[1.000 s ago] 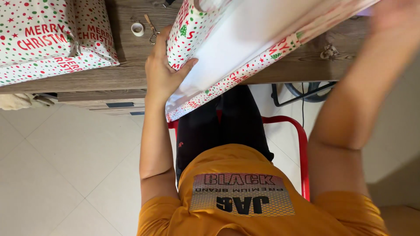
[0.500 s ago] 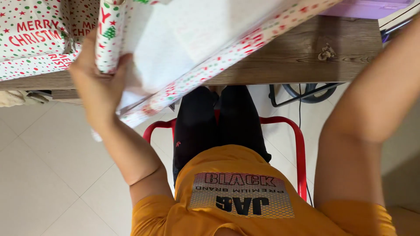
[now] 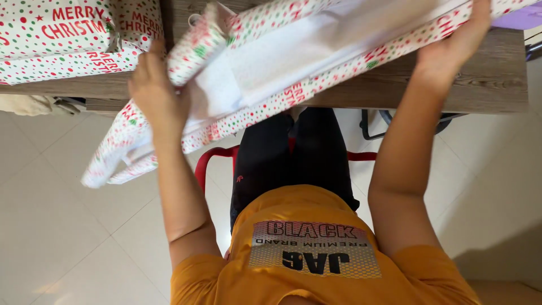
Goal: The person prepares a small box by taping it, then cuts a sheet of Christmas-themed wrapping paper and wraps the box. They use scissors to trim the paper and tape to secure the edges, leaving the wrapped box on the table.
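A large sheet of wrapping paper (image 3: 293, 62), white inside with red and green dots and stars outside, lies across the near edge of the wooden table (image 3: 497, 79). My left hand (image 3: 155, 93) grips its left end, where the paper folds over and droops below the table edge. My right hand (image 3: 454, 39) holds the paper's right part at the table's edge. Whatever lies under the paper is hidden.
Wrapped parcels (image 3: 62, 39) in the same dotted paper sit on the table's left. A lilac object (image 3: 522, 17) shows at the top right. I sit on a red-framed chair (image 3: 214, 161) over a pale tiled floor (image 3: 68, 226). A black metal frame (image 3: 375, 127) stands under the table.
The paper has dropped lower and spread left, with its left end now hanging off the table. My left hand shifted along it; my right hand came into view gripping the right part.
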